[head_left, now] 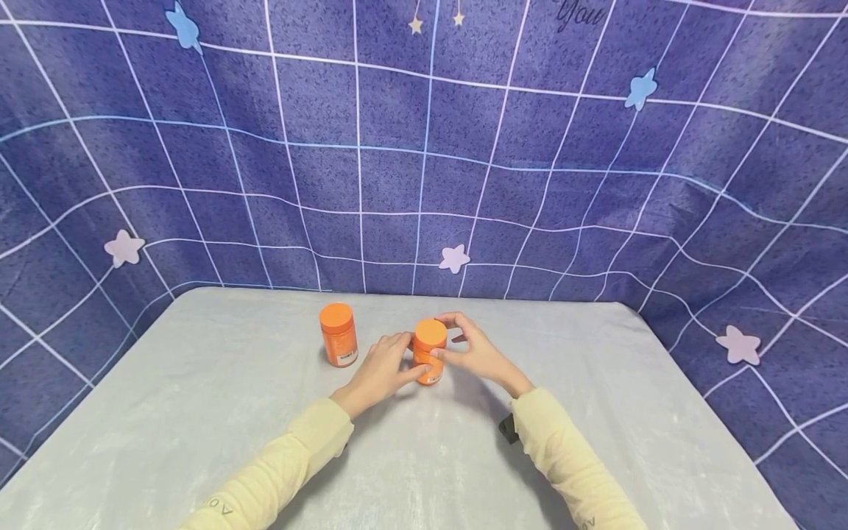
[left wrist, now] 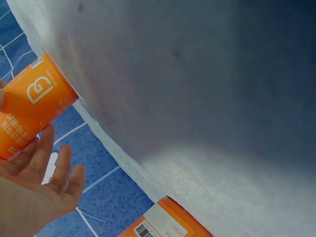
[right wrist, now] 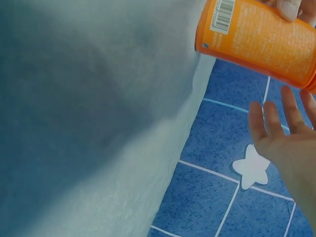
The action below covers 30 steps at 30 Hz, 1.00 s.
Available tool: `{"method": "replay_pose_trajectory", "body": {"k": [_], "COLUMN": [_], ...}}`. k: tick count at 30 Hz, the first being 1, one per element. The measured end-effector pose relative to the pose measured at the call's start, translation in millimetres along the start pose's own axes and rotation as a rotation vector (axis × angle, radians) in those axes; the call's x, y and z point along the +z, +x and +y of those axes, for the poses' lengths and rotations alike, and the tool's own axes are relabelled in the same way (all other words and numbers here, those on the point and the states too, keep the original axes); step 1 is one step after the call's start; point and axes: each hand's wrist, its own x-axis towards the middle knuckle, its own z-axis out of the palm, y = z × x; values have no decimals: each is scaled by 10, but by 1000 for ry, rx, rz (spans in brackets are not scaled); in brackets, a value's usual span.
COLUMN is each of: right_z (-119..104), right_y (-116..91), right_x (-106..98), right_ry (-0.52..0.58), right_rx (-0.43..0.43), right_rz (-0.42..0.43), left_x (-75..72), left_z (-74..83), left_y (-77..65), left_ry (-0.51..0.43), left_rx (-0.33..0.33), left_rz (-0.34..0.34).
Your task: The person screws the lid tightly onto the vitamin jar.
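Observation:
An orange jar [head_left: 427, 361] with an orange screw lid [head_left: 431, 333] stands upright on the table, between both hands. My left hand [head_left: 380, 372] holds its body, thumb across the front and fingers behind. Around the lid curve the thumb and index finger of my right hand [head_left: 480, 358]. The right wrist view shows the other right-hand fingers [right wrist: 274, 118] spread apart beside the jar [right wrist: 256, 39], which bears a barcode and small print. In the left wrist view white lettering marks the jar [left wrist: 37, 101]. Left of the hands stands a second, lidded orange jar [head_left: 338, 335], untouched.
A pale grey cloth covers the table [head_left: 218, 390]. Behind its far edge hangs a blue curtain [head_left: 391, 177] with a grid and star pattern. A small dark object [head_left: 509, 428] shows at the right sleeve cuff.

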Motion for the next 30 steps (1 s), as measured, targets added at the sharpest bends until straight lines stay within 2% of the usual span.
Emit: {"method": "replay_pose_trajectory", "body": {"k": [7,15,22,30], "right_z": [-57,-365,-394,-345], "right_y": [13,-21,-30,-51], "right_x": [-71,-161,-149,-63], "right_ry": [41,58,35,69], "right_rx": [-19,-35,-8,46], "right_rz": [-100,-150,-119,-6], "left_x": [11,13,11,7], "left_z": [-5,-8,-2,-2], "left_y": [3,4,0,0], "left_ry": [7,9,7,0], "left_rx": [-2,-4,1,5], "left_rz": [0,-6,6,7]}}
